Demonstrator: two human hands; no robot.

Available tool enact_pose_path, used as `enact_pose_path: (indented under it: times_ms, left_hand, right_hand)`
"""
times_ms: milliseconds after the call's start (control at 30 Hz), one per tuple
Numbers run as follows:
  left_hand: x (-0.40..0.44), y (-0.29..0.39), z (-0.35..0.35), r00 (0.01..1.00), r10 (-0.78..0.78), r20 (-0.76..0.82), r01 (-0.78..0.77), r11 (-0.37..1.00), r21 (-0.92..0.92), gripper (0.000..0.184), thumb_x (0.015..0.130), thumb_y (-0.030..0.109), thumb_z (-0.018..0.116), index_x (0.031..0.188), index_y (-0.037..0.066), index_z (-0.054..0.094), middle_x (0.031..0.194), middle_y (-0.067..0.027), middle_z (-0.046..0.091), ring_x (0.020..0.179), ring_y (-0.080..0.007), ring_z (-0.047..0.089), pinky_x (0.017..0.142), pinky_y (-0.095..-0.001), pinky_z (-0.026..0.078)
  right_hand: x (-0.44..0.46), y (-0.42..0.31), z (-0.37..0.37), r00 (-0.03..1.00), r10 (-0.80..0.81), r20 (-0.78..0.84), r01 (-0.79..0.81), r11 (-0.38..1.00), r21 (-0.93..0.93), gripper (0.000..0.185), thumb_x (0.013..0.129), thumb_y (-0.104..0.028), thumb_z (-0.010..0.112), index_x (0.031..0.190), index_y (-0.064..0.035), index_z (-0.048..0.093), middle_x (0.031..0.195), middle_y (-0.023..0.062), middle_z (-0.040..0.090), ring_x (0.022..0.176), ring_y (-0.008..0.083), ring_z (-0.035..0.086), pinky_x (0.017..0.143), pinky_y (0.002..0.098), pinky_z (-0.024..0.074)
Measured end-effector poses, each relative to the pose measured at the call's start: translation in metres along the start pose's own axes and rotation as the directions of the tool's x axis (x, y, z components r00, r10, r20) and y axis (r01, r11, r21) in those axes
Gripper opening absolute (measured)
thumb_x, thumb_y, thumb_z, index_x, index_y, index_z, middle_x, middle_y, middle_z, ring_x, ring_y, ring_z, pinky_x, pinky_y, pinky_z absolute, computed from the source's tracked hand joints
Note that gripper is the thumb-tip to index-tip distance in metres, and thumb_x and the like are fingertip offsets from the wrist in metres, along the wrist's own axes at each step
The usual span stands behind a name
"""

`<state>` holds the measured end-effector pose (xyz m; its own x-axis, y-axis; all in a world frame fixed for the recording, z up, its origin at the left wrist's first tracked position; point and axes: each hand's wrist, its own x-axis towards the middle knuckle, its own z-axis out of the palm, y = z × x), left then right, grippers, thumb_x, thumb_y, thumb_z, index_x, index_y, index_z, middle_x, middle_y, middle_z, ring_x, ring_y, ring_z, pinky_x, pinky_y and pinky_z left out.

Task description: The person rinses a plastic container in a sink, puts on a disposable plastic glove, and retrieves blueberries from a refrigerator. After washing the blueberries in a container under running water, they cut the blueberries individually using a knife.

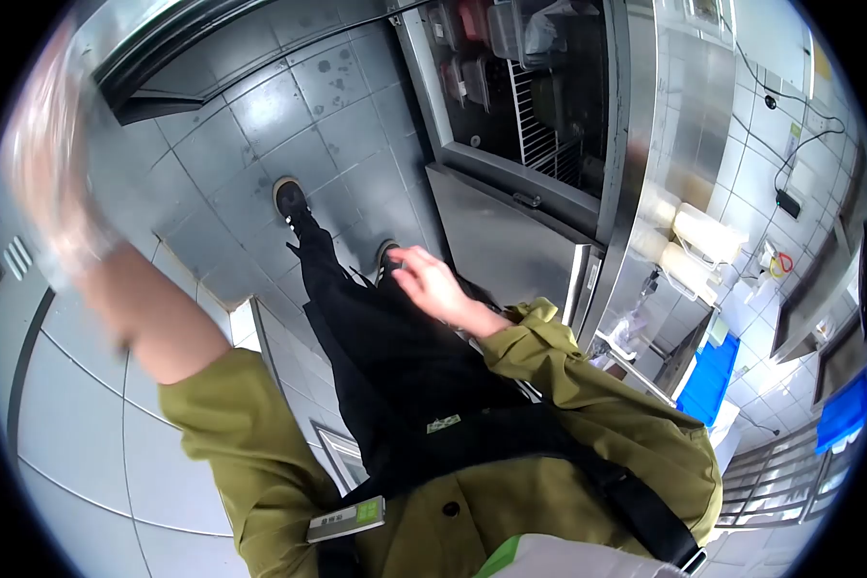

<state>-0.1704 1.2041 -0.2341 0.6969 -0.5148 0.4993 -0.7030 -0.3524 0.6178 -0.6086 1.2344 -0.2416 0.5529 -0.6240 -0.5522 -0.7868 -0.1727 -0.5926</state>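
My left hand (53, 169), in a clear plastic glove, is raised at the far left. It is smeared by motion, so its grip cannot be made out. Close to it is a metal door with a black seal (164, 53), swung open at the top left. My right hand (435, 287) looks bare and hangs in front of my dark trousers, fingers loosely apart and holding nothing. Beyond it, the open refrigerator compartment (496, 120) shows plastic containers (472, 82) and a wire shelf (535, 125). A shut steel door (511, 250) is below that opening.
My shoes (290, 199) stand on grey floor tiles (202, 144). At the right, a steel counter carries white rolls or bottles (694, 250) and a blue tray (709, 380). Cables (790, 164) hang on the tiled wall. A pale panelled surface (77, 405) fills the lower left.
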Motion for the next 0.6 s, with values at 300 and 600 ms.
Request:
enact_pose_path:
  times_ms: [300,600]
  left_hand:
    - [-0.214,0.118,-0.037,0.714,-0.700,-0.028,0.646,0.674,-0.358,0.044,0.082,0.032,0.057,0.114,0.002,0.050,0.113,-0.0118,0.052,0.090,-0.0235,0.052,0.081,-0.0331,0.041]
    - [-0.222,0.112,-0.058,-0.086,-0.793,0.603,0.546,-0.544,-0.638,0.049,0.084,0.032,0.053,0.121,0.001,0.042,0.111,-0.0093,0.054,0.105,-0.0223,0.050,0.093,-0.0346,0.038]
  right_hand:
    - [0.019,-0.150,0.002,0.730,-0.678,-0.090,0.663,0.734,-0.146,0.026,0.065,-0.002,0.061,0.092,-0.0013,0.059,0.090,0.0084,0.053,0.079,0.0226,0.053,0.064,0.0309,0.0433]
    - [0.021,-0.154,0.029,0.728,-0.653,0.208,0.623,0.757,0.198,0.024,0.059,0.003,0.056,0.081,-0.0026,0.051,0.079,0.0088,0.046,0.074,0.0271,0.049,0.062,0.0348,0.0454]
